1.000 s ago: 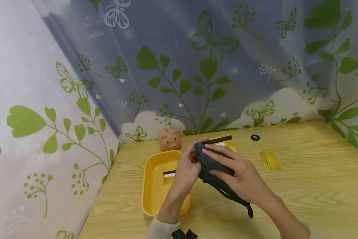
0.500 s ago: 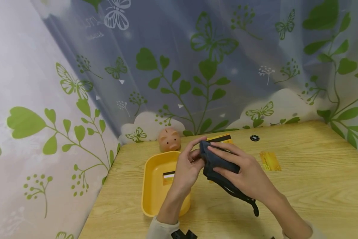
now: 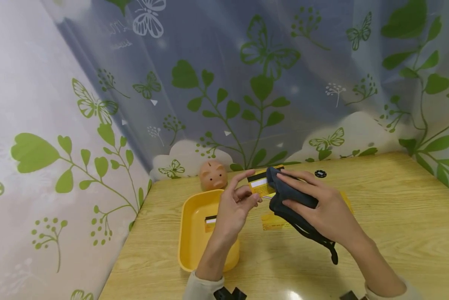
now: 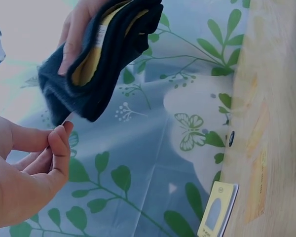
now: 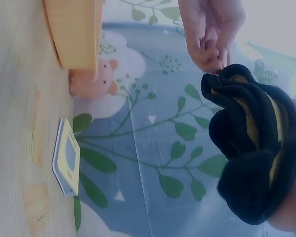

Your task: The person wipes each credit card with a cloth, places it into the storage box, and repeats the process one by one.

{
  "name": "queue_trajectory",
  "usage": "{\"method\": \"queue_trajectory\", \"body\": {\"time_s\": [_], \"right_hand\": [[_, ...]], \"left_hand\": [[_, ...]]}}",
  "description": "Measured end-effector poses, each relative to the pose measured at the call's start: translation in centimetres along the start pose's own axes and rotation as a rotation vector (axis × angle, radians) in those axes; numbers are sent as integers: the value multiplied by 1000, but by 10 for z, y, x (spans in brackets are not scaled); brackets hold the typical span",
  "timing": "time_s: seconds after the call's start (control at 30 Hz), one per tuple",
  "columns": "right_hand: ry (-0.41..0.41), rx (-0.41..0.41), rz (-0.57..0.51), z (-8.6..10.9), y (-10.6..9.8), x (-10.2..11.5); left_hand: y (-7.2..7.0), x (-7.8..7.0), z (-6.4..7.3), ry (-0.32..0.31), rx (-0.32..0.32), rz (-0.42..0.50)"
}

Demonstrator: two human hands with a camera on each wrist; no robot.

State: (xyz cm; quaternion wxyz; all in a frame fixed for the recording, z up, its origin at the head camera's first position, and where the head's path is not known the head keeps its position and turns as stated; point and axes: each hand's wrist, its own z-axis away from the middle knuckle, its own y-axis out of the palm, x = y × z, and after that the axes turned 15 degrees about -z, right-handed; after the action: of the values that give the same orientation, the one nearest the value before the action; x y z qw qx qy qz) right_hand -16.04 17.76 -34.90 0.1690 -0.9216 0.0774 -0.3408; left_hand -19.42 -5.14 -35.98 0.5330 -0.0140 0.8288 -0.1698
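Observation:
My right hand [image 3: 319, 200] grips a dark blue drawstring pouch [image 3: 289, 196], black cord hanging at lower right. In the right wrist view yellow shows between the folds of the pouch [image 5: 259, 128]. Left of the pouch, my left hand [image 3: 235, 208] pinches a thin pale edge of something flat at its mouth, index finger raised. The left wrist view shows thumb and fingertips together on that edge, close under the pouch [image 4: 96, 64]; the rest is hidden. Behind the fingertips shows a yellow piece [image 3: 259, 185] with a black stripe and white strip.
A yellow tray [image 3: 186, 233] with a striped card [image 3: 210, 223] in it stands left. A pink piggy bank [image 3: 214, 175] sits behind the tray. A yellow card [image 3: 273, 222] lies under the pouch, another [image 3: 347, 202] partly behind my right hand. A black round chip [image 3: 320, 173] lies farther back.
My right hand has moved right with the pouch. The left fingers, earlier inside or against the pouch's mouth, now show apart from it, pinching the thin edge. Tray and piggy bank have stayed put.

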Motion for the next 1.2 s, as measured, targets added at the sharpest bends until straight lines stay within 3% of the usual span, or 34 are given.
{"method": "queue_trajectory", "body": {"time_s": [0.3, 0.5, 0.67, 0.9, 1.2], "right_hand": [[17, -89, 104, 2, -28, -6], [-17, -124, 88, 1, -37, 7], [-45, -40, 22, -1, -24, 17], [-2, 80, -56, 0, 14, 18], [30, 77, -96, 2, 26, 10]], "left_hand": [[-4, -3, -1, 0, -23, 52], [-3, -4, 0, -19, -15, 49], [-1, -2, 0, -21, -23, 40], [3, -1, 0, -10, 25, 19], [4, -1, 1, -16, 61, 31]]}}
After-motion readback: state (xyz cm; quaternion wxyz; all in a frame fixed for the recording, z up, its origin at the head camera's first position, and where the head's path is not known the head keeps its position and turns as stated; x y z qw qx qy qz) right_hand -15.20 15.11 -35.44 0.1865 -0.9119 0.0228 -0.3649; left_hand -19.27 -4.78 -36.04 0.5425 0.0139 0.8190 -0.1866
